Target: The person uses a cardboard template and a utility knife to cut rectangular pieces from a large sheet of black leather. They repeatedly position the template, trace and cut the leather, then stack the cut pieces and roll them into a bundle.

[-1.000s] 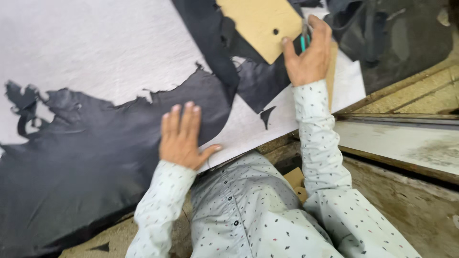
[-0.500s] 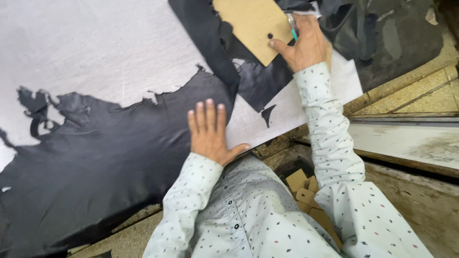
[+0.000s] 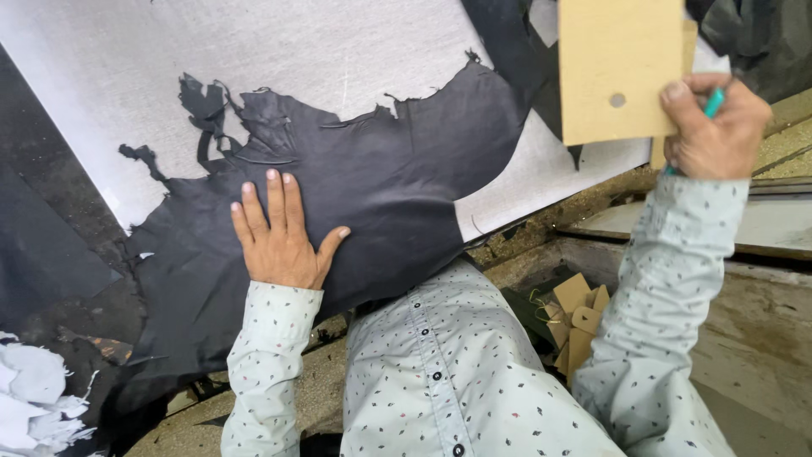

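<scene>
A large black leather hide with ragged edges lies on a white cutting board. My left hand rests flat on the hide, fingers spread and together at the tips, holding nothing. My right hand at the upper right grips a brown cardboard pattern with a small round hole, along with a teal pen tucked between the fingers. The pattern is lifted over the board's right edge, next to another dark leather strip.
Cardboard scraps lie in a gap below the table edge at the right. White torn scraps sit at the lower left. A worn wooden bench surface runs along the right. More dark leather is piled at the top right.
The view has shifted right, so the hide now sits more central. My left hand has slid left across the hide. My right hand has lifted the cardboard pattern up off the leather.
</scene>
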